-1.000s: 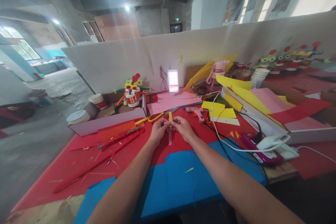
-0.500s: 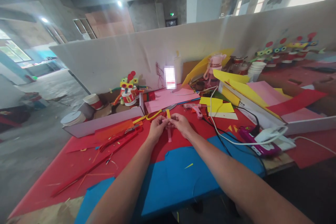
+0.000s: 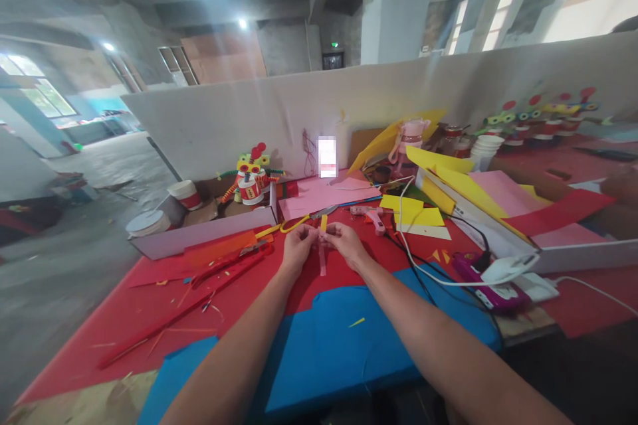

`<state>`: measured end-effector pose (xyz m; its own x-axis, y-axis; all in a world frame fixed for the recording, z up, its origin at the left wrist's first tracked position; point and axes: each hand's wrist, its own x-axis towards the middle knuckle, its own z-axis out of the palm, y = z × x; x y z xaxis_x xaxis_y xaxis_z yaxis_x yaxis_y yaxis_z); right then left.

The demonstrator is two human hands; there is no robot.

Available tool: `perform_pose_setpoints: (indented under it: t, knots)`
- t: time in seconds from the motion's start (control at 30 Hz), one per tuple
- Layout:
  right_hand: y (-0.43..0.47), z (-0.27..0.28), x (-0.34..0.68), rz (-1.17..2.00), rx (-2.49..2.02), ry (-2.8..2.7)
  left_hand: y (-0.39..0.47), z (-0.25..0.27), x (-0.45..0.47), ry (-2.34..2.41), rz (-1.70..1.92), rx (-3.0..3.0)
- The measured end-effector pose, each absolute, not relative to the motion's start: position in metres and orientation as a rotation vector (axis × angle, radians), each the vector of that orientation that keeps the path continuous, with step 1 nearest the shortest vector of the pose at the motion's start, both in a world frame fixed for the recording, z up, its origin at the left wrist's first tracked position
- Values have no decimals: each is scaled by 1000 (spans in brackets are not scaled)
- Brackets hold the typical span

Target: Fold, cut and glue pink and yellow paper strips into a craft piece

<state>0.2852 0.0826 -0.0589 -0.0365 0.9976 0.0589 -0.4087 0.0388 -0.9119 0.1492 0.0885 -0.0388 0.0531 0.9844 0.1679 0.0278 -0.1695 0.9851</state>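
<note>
My left hand and my right hand meet above the red table cover, both with fingers pinched together. Between the fingertips is a yellow paper strip that points up and away from me. A pink paper strip hangs toward me from the same spot; where the two cross is partly covered by my fingers. Just beyond my hands lie yellow-handled scissors. To the right of them rests a pink glue gun.
Paper-cup robot figures stand in a low box at left. Yellow paper pieces, a purple power strip and white cables lie at right, before a box of coloured sheets. Blue cloth covers the near edge. Red-handled scissors lie left.
The camera view has tilted slightly up, so the scene sits a little lower and to the right. Both hands keep their pinch on the strips, with only slight finger movement.
</note>
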Motion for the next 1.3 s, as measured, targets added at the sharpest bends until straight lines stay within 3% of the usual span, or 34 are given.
perform_pose_setpoints:
  t: [1.3]
  knots:
    - [80,-53,279,1309,-739,-827,93,-46,149,794,1152,1087]
